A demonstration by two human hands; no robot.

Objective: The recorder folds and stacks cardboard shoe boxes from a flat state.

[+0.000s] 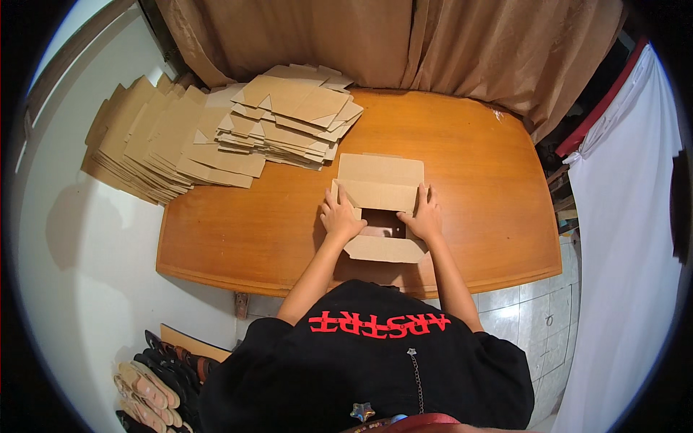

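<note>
A brown cardboard box (379,195) stands opened out near the table's front edge, with one flap spread away from me and another toward me. Through its middle opening a darker patch of tabletop shows, so the bottom looks unclosed. My left hand (342,219) grips the box's left side, fingers along the side flap and thumb at the opening's edge. On the opposite side my right hand (427,218) holds the wall in the same way, its thumb reaching over the rim. Both palms are turned inward, and the fingers' undersides are hidden.
The box rests on a wooden table (476,166). Flattened cardboard boxes lie at the far left in a stack (289,119) and a leaning row (144,137). Brown curtains (491,50) hang behind, a white cloth (621,238) at right. Several sandals (148,386) sit at lower left.
</note>
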